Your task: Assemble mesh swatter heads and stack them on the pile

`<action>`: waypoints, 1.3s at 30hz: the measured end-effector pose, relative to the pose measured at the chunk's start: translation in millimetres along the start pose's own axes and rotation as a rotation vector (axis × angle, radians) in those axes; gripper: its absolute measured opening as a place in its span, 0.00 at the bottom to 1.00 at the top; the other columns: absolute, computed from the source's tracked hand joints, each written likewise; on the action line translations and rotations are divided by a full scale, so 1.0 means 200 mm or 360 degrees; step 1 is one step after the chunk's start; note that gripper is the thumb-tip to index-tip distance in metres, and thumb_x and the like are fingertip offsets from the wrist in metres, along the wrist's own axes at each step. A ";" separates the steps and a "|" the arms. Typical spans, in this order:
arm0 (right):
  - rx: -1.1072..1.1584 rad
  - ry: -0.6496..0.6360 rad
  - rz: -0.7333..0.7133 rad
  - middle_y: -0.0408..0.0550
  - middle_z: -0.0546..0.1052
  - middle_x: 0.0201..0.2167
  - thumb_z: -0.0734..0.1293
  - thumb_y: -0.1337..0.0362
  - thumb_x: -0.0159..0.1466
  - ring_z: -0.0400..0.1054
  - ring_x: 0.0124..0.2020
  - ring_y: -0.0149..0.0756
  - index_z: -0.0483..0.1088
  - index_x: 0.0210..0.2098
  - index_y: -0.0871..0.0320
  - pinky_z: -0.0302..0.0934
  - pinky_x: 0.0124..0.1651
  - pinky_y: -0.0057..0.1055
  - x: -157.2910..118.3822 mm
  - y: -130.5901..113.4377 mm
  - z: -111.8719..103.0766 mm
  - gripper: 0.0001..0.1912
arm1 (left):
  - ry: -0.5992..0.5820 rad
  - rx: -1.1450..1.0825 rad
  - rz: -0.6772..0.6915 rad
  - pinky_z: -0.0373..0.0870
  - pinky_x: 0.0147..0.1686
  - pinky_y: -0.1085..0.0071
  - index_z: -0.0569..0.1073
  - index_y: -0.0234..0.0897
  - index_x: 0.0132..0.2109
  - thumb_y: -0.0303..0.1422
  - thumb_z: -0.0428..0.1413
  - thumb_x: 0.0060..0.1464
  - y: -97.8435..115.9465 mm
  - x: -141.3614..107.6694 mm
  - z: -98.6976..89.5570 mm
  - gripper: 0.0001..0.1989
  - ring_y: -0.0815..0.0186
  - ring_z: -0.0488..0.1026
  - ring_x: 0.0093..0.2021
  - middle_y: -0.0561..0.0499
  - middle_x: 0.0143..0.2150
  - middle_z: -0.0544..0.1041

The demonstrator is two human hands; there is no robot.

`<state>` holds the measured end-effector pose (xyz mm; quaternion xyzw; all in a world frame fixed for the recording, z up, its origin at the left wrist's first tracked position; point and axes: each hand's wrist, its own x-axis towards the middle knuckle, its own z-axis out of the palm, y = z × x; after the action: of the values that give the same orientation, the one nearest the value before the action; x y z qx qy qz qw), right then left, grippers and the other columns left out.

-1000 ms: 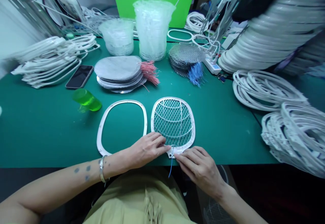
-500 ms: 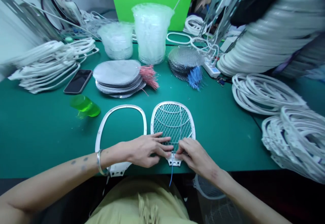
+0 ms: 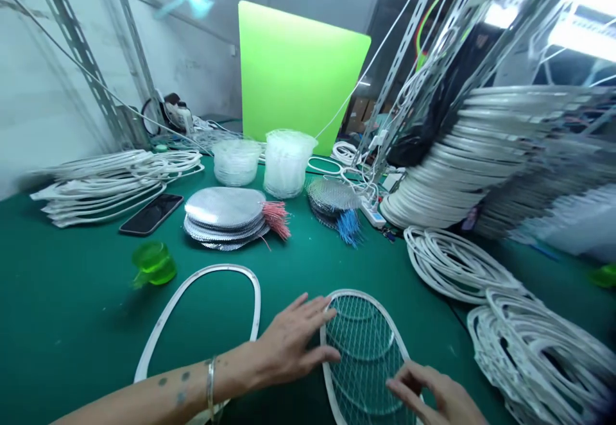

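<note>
The left hand [image 3: 293, 346] lies with fingers spread, its fingertips at the rim of a white mesh racket frame [image 3: 360, 354]. The right hand [image 3: 436, 394] sits loosely open over the frame's lower right, pinching nothing. The frame runs off the bottom of view, with open green table [image 3: 433, 329] to its right. A bare white frame [image 3: 216, 268] lies just left, and stacked meshes [image 3: 224, 210] lie farther off.

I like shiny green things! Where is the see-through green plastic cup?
In the head view, the see-through green plastic cup lies left of centre on the green table mat, just left of the white plastic oval frame and below the black smartphone.
</note>
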<state>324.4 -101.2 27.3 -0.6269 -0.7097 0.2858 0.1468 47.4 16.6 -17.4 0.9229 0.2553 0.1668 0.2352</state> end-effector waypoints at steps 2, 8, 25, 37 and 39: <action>-0.0013 0.0208 -0.0001 0.44 0.79 0.28 0.64 0.52 0.64 0.74 0.29 0.38 0.72 0.29 0.46 0.68 0.28 0.27 0.15 -0.01 -0.13 0.11 | 0.0069 0.0149 -0.0203 0.44 0.67 0.46 0.54 0.44 0.69 0.54 0.44 0.63 -0.11 0.03 -0.08 0.33 0.54 0.45 0.71 0.47 0.71 0.52; -0.0177 0.0616 0.0367 0.50 0.79 0.39 0.61 0.48 0.65 0.72 0.44 0.45 0.76 0.38 0.56 0.64 0.44 0.36 1.03 -0.19 -0.41 0.20 | 0.0080 0.0485 -0.0652 0.37 0.65 0.42 0.46 0.47 0.70 0.58 0.40 0.60 -0.37 0.05 0.00 0.38 0.44 0.37 0.71 0.47 0.72 0.41; 0.0218 0.0509 0.0857 0.50 0.72 0.48 0.65 0.57 0.66 0.70 0.44 0.39 0.68 0.50 0.59 0.68 0.44 0.40 1.72 0.01 -0.46 0.16 | 0.0379 -0.0126 -0.1049 0.68 0.38 0.65 0.79 0.35 0.35 0.44 0.54 0.54 -0.50 1.20 -0.44 0.17 0.48 0.77 0.43 0.36 0.39 0.80; 0.0684 0.0542 0.0863 0.50 0.73 0.47 0.66 0.58 0.66 0.70 0.42 0.38 0.68 0.50 0.60 0.69 0.43 0.39 1.73 0.04 -0.46 0.16 | 0.0623 -0.0096 -0.0785 0.66 0.36 0.69 0.77 0.43 0.36 0.41 0.46 0.60 -0.56 1.28 -0.49 0.17 0.58 0.76 0.40 0.48 0.36 0.81; 0.0779 0.0575 0.0862 0.50 0.73 0.47 0.65 0.58 0.66 0.71 0.41 0.37 0.68 0.50 0.60 0.69 0.42 0.38 1.71 0.02 -0.48 0.16 | 0.0573 -0.0109 -0.0717 0.66 0.39 0.67 0.77 0.42 0.34 0.41 0.48 0.59 -0.56 1.26 -0.45 0.15 0.56 0.76 0.41 0.47 0.36 0.80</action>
<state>323.8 253.7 49.2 -0.7779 -0.3929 0.3598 0.3333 170.2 271.9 47.9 0.7900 0.4857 0.2799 0.2483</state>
